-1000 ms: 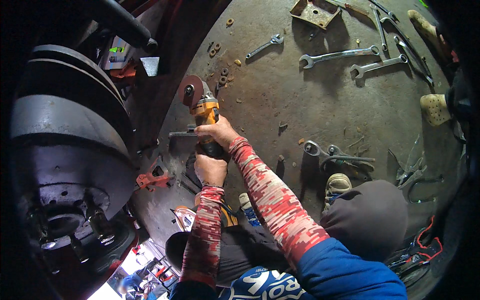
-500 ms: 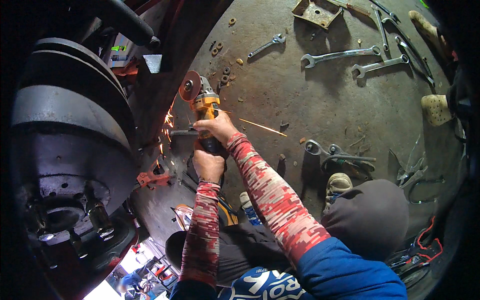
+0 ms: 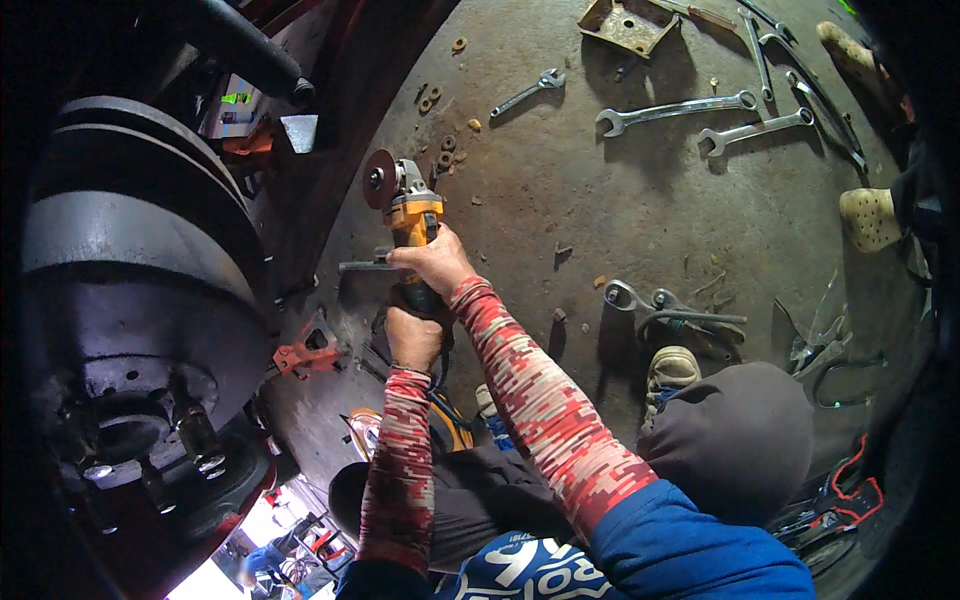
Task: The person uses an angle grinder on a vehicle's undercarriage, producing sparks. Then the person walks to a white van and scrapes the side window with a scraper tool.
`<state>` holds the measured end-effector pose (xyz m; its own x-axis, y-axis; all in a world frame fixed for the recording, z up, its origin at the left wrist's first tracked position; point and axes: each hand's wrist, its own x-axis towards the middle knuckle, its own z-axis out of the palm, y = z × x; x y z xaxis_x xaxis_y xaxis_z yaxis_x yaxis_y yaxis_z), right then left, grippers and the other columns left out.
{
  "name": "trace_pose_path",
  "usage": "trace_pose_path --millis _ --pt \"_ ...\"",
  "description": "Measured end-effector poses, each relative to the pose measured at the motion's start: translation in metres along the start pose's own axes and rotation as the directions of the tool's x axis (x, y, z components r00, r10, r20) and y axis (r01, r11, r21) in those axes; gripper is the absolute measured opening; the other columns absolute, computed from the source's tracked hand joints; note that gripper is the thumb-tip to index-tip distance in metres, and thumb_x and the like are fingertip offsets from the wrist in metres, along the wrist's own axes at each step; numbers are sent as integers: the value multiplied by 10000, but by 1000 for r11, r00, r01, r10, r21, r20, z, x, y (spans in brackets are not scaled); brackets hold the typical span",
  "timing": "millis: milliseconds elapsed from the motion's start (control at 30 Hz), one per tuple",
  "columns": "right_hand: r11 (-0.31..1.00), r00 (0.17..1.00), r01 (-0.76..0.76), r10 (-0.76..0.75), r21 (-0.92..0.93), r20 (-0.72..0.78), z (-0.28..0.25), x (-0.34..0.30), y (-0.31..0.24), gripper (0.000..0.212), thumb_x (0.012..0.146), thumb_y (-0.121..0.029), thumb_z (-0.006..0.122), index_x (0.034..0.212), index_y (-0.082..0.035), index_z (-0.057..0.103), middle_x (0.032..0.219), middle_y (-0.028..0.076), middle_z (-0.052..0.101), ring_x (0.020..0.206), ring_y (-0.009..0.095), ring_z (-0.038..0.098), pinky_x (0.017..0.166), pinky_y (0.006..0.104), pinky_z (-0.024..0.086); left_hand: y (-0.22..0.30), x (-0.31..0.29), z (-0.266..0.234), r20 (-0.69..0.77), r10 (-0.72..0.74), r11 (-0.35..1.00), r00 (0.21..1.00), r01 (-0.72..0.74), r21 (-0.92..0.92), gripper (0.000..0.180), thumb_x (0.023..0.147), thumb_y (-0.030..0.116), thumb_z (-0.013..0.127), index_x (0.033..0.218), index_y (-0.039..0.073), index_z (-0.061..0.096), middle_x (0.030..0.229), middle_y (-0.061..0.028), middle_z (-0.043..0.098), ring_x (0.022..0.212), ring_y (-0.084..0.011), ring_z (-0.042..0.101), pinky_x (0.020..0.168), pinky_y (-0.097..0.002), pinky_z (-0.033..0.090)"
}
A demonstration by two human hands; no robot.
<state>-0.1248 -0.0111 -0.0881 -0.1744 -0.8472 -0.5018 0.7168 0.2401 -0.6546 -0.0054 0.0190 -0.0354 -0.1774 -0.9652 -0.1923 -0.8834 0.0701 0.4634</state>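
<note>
A yellow-and-black angle grinder (image 3: 412, 217) is held in both my hands above the floor. My right hand (image 3: 441, 262) is closed around the middle of its body, with the thumb pointing left. Behind it, my left hand (image 3: 412, 338) wraps the dark rear end. The reddish-brown disc (image 3: 379, 180) sits at the tool's far left, close to a dark beam (image 3: 335, 140); whether they touch I cannot tell. No sparks show. A metal bar with a crosspiece (image 3: 366, 265) lies left of my right hand.
At left stands a large brake drum (image 3: 140, 235) with wheel studs. Several wrenches (image 3: 680, 112), a metal bracket (image 3: 628, 27) and small nuts (image 3: 447, 150) lie on the floor. A red jack stand (image 3: 308, 350) is left of my wrists. Another person's shoe (image 3: 872, 220) is at right.
The sparks that streamed from the disc are gone. The grinder stays in both hands, with its disc slightly nearer to me in the picture. The view has shifted a little.
</note>
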Motion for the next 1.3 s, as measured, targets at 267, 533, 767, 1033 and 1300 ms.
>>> trace_pose_path --millis 267,533,767,1033,1300 --pt "978 991 -43 16 -202 -134 5 -4 -5 845 608 -384 864 1265 24 523 1180 227 675 1110 352 672 980 420 523 -3 10 -9 173 44 965 984 3 -261 723 625 233 943 1234 34 609 1115 -79 706 984 -188 671 861 -345 545" --pt "981 987 -8 -24 -194 -160 17 -9 -8 827 591 -374 859 1242 12 525 1170 237 676 1089 381 671 967 429 525 -7 7 -20 127 52 951 991 -11 -308 764 604 225 957 1234 20 576 1147 -94 686 1011 -195 663 887 -349 540" --pt "986 985 22 -49 -166 -163 23 -17 -2 814 597 -364 861 1239 11 530 1149 234 687 1077 378 679 951 435 531 -7 5 -27 120 12 992 993 3 -126 834 589 273 964 1262 9 548 1138 -123 700 998 -227 688 887 -357 540" --pt "992 993 21 -34 -122 -110 8 -1 2 768 604 -353 865 1210 11 565 1111 202 700 1039 330 694 928 403 541 16 -2 -15 111 -45 999 993 45 2 618 676 260 888 1168 -1 621 1073 -173 723 995 -268 711 852 -384 550" --pt "972 998 59 -65 -228 -20 -13 17 -4 758 594 -342 867 1204 4 577 1120 189 698 1033 305 692 926 387 539 18 6 15 71 -31 974 997 47 -224 583 729 214 844 1206 1 586 1028 -169 734 953 -258 724 823 -386 558"
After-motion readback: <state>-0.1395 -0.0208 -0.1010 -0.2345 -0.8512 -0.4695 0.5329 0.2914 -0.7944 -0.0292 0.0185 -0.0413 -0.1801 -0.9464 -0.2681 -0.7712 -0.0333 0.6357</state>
